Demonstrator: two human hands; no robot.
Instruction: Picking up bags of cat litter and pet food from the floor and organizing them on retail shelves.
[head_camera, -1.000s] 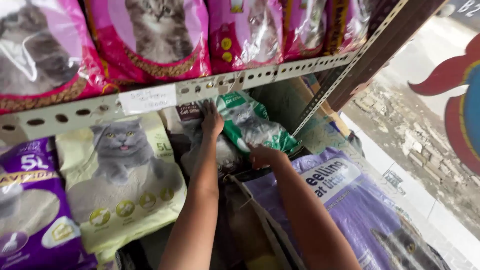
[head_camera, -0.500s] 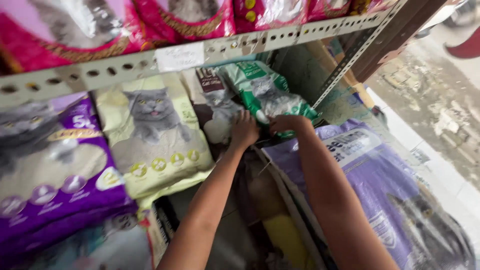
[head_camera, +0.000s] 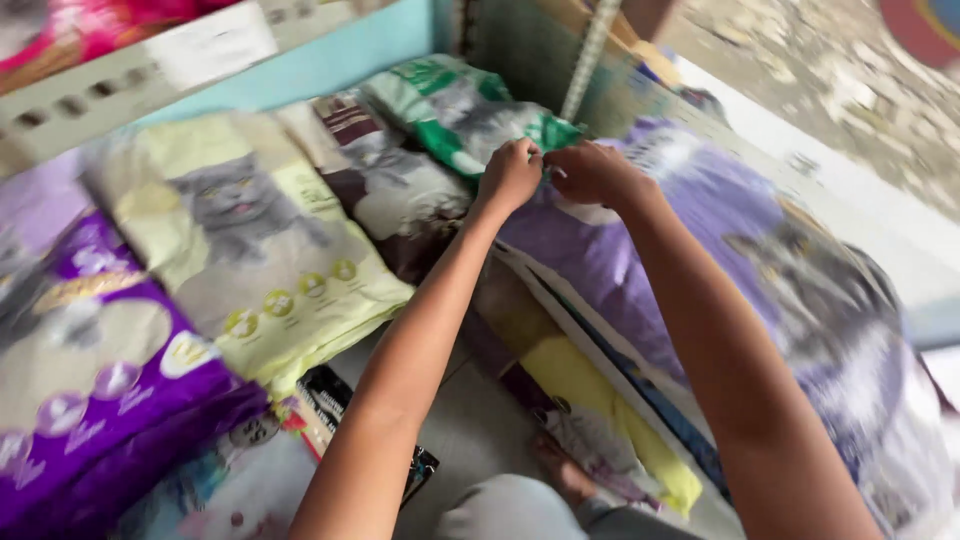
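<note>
- Hands meet at the lower edge of the green-and-white bag (head_camera: 455, 115), which lies tilted at the back of the shelf space, just under the metal shelf rail (head_camera: 120, 75).
- Left hand (head_camera: 510, 175): grip clenched on the bag's edge, fingertips hidden underneath.
- Right hand (head_camera: 590, 172): grip pinching the same edge; exact contact blurred.
- Brown-and-white bag (head_camera: 385, 185) beside it, partly covered by the left forearm.
- Pale yellow cat bag (head_camera: 250, 250) and purple bag (head_camera: 90, 370) further left, purple one cut off by the frame.
- Large lilac bag (head_camera: 780, 300) under the right arm, motion-blurred.

Green-and-white bag (head_camera: 450, 110), lavender sack (head_camera: 690, 250)
</note>
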